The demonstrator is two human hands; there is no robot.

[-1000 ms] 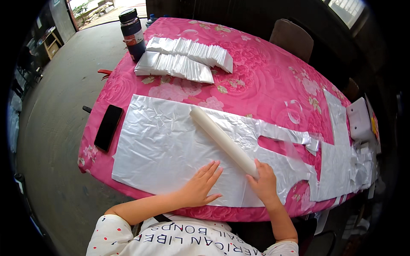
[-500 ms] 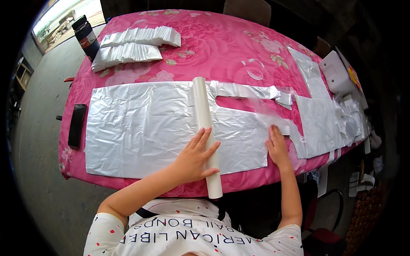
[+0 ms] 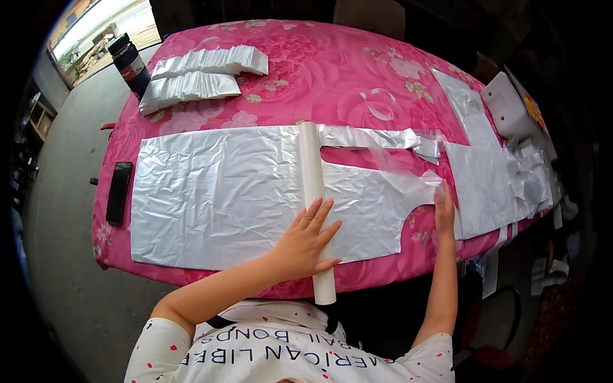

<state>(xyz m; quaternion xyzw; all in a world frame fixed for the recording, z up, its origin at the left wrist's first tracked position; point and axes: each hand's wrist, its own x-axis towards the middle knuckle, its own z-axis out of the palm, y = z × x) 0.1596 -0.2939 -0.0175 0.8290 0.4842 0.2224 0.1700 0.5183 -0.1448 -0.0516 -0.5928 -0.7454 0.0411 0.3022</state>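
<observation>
A silvery-white plastic bag (image 3: 211, 198) with cut-out handles lies flat across the near side of the table. Over it, crosswise, rests a long white tube (image 3: 313, 166) whose near end sticks out past the table edge. My left hand (image 3: 305, 239) lies on the tube, fingers spread, pressing from above without wrapping round it. At the bag's right end, my right hand (image 3: 445, 210) has its fingers closed on the crumpled tip of the near handle (image 3: 429, 185). A sheer strip of film runs from that tip toward the far handle (image 3: 383, 137).
Folded stacks of silvery bags (image 3: 191, 89) sit far left by a dark bottle (image 3: 129, 67). A black phone (image 3: 119, 193) lies at the left edge. More bags (image 3: 479, 185) spread on the right, near a white box (image 3: 507, 105). Pink floral cloth (image 3: 306, 70) covers the table.
My right hand has moved right and closed on the handle tip, which is now lifted and bunched. My left hand stays on the tube. The whole view has shifted slightly.
</observation>
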